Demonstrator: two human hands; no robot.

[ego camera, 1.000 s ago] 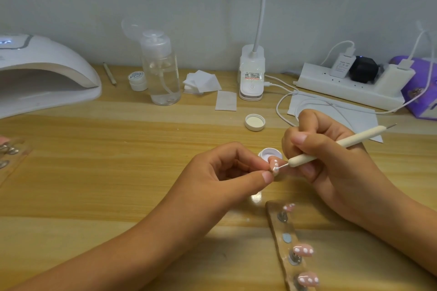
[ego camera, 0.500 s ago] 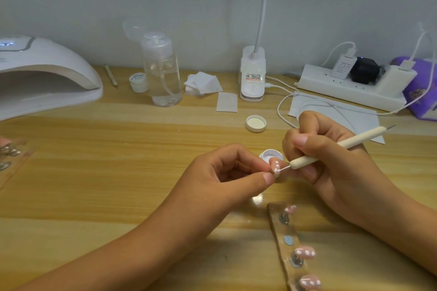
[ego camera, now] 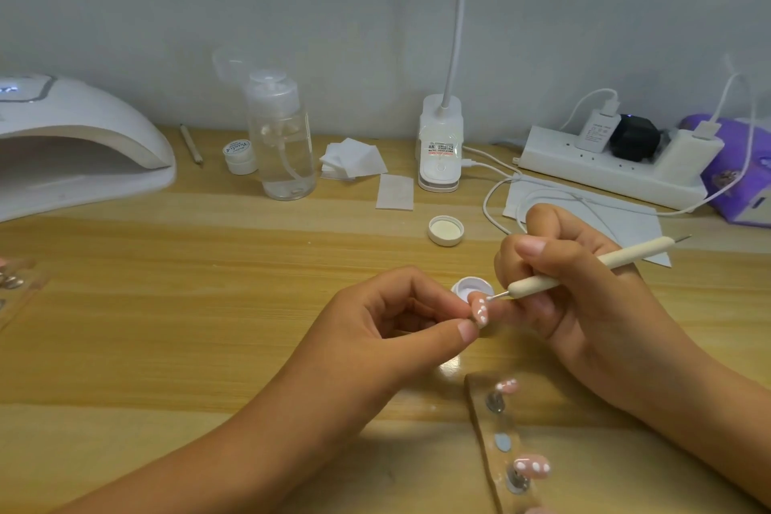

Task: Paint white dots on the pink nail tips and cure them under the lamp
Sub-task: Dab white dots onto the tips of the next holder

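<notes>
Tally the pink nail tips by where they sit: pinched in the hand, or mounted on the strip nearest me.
Pinched by the left hand, held nail tip: 1
On the strip, mounted nail tips: 3, the lowest cut by the frame edge
Total: 4

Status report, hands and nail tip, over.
Left hand pinches pink plastic nail tip, white dots on it. Right hand holds cream dotting tool, point at nail. Small open white jar just behind.

A wooden desk (ego camera: 167,305) holds a clear pump bottle (ego camera: 280,138), a small white jar (ego camera: 240,156) just beside it, white wipes (ego camera: 354,161), a desk lamp base (ego camera: 440,146), a power strip (ego camera: 605,167) and perhaps a purple tissue pack (ego camera: 747,171).
</notes>
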